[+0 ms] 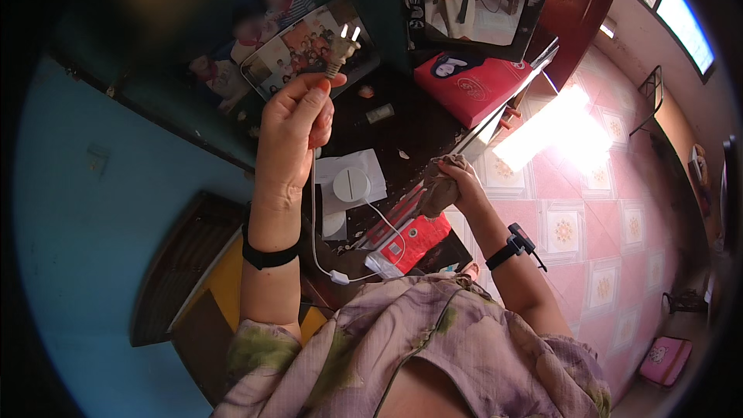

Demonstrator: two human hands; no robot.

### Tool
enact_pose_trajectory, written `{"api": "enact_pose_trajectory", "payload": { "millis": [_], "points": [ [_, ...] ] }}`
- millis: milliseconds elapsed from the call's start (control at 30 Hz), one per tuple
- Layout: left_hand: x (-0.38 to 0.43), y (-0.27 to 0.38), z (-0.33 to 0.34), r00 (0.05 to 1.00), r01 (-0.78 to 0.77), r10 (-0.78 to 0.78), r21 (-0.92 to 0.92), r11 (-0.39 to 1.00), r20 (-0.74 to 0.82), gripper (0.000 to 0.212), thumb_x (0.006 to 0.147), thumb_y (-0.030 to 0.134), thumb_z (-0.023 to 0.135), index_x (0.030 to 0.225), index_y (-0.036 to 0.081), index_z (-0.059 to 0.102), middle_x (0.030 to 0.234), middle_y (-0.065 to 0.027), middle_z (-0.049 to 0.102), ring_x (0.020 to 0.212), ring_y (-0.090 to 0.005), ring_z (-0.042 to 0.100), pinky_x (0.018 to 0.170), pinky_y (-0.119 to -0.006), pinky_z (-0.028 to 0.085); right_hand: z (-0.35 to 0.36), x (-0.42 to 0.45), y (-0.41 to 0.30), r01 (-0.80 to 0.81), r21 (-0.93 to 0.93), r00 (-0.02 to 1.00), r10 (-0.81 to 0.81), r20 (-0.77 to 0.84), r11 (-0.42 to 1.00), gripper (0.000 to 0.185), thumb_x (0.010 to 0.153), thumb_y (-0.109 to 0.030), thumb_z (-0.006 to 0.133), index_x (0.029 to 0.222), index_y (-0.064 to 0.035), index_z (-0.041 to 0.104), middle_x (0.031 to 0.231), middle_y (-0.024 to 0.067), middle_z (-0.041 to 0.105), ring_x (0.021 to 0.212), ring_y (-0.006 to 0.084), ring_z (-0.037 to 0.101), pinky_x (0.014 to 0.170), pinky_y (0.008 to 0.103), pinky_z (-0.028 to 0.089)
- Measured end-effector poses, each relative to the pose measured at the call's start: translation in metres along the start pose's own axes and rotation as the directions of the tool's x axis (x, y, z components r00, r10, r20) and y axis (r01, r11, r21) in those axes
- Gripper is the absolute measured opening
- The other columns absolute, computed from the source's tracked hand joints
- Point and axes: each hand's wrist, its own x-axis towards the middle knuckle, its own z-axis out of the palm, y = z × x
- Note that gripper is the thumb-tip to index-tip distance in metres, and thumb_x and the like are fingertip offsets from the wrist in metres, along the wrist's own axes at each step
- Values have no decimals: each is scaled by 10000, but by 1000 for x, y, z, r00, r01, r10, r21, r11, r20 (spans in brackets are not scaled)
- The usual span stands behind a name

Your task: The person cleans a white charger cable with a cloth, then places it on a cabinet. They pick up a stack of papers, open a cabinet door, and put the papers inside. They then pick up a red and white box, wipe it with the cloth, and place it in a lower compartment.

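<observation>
My left hand (302, 113) is raised over the dark tabletop and pinches a two-pin power plug (343, 51) by its cable end, prongs pointing up. The white cord (314, 215) hangs from that hand past my forearm to a small inline switch (339, 277). From the switch it runs on to a round white lamp base or disc (351, 184), which rests on white paper on the table. My right hand (461, 183) grips a crumpled brown cloth (439, 187) above the table's right edge.
A red bag (473, 84) stands on the table below a mirror (473, 0). Group photos (313, 40) lean at the back. A small bottle (379, 114) lies on the tabletop (406, 133). A red packet (413, 241) is near my body. Wooden chair at left (180, 261); tiled floor (569, 232) to the right.
</observation>
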Motion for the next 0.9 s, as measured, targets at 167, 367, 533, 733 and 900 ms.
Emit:
{"api": "enact_pose_trajectory", "payload": {
  "millis": [167,367,533,733,900],
  "points": [
    [10,-87,3,963,260,-263,61,964,49,291,983,155,590,1227,0,617,668,59,477,488,-15,330,435,-183,229,4,0,-37,-5,261,994,-24,108,965,225,922,-69,543,1137,-10,570,1052,140,659,953,261,665,853,376,550],
    [22,-154,7,908,417,-418,42,908,25,225,975,139,606,1138,-11,642,637,87,454,471,17,322,420,-162,209,21,-10,-52,308,-46,947,-302,107,950,360,907,-45,563,1262,-41,504,1143,107,611,1033,219,624,913,329,503],
    [25,-176,27,924,371,-381,155,916,40,180,962,87,542,1134,32,552,728,14,535,514,-31,432,432,-184,317,38,-14,-57,530,-687,809,-539,234,497,419,900,-103,654,1278,-62,479,1145,95,590,1063,195,604,918,317,482],
    [18,-186,47,951,271,-297,225,936,89,235,997,127,542,1206,21,558,731,38,559,546,-20,440,452,-170,310,65,-19,-52,492,-778,767,-617,176,390,449,774,-81,801,1166,-72,583,1152,89,574,1083,231,593,925,347,476],
    [16,-184,42,879,454,-415,-151,878,234,275,1013,154,524,1258,37,568,753,66,550,560,3,431,468,-157,297,72,-22,-55,533,-838,621,-728,292,118,412,739,-110,800,1113,-84,630,1115,129,585,1039,325,612,880,391,501]
  ]
}}
